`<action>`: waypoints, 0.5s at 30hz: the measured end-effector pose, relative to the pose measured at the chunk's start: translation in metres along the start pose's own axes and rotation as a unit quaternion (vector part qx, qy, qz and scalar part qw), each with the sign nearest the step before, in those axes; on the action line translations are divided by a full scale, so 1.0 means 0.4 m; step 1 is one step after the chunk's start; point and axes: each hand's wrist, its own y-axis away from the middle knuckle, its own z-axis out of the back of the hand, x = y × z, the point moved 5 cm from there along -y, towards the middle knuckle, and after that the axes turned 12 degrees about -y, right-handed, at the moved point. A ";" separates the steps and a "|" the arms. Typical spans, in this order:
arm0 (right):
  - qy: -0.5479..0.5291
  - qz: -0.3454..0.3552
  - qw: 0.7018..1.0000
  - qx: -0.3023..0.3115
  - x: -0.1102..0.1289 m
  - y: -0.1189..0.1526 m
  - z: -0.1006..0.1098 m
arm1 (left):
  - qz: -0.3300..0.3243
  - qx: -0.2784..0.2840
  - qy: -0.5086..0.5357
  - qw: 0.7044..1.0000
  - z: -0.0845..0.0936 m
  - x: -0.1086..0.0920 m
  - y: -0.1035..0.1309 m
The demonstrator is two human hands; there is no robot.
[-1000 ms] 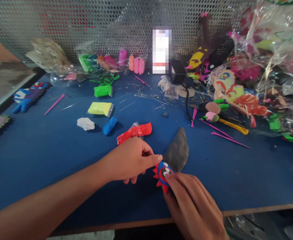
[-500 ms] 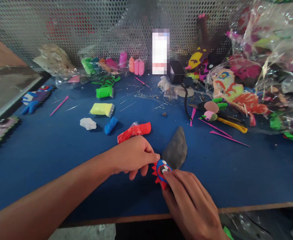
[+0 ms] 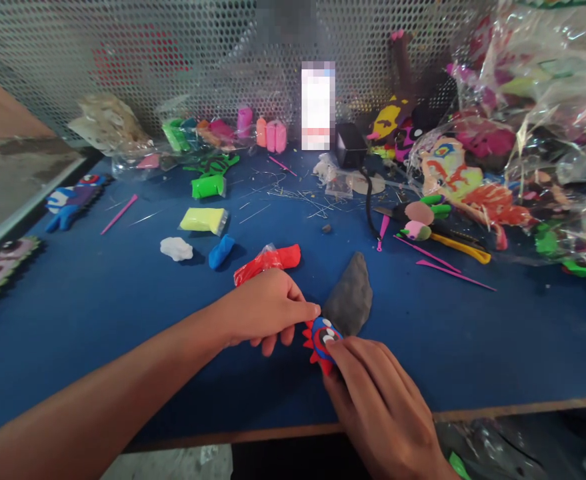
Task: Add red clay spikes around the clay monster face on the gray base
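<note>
A small blue clay figure (image 3: 319,338) with red spikes along its left side and a white-and-dark eye is in my right hand (image 3: 380,393), near the table's front edge. My right fingers and thumb are closed round its lower right side and cover part of it. At its top left edge, my left hand (image 3: 267,307) pinches thumb to forefinger on a red clay spike (image 3: 309,325); the fingertips hide most of the contact. Just behind the figure lies a grey pointed lump of clay (image 3: 351,293). Beyond my left hand is a wrapped red clay stick (image 3: 267,261).
White clay (image 3: 176,249), blue clay (image 3: 221,252), a yellow clay pack (image 3: 203,220) and a green one (image 3: 209,186) lie left of centre. Pink modelling tools (image 3: 455,275) lie at right, before bagged clay figures (image 3: 473,160). A lit phone (image 3: 317,107) stands against the perforated metal panel.
Both hands keep their hold on the figure and have barely moved. The whole view has shifted slightly.
</note>
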 end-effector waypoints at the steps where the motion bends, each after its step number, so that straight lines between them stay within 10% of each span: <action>1: 0.000 0.000 1.000 -0.002 0.000 0.000 0.001 | 0.000 0.000 -0.003 1.000 0.001 0.000 0.000; 9: -0.024 -0.014 1.000 0.009 -0.004 0.000 0.000 | 0.001 -0.001 -0.030 1.000 0.000 -0.008 0.004; 15: -0.025 -0.010 0.999 0.031 0.000 -0.006 0.001 | -0.053 -0.154 -0.175 0.971 0.040 -0.020 0.030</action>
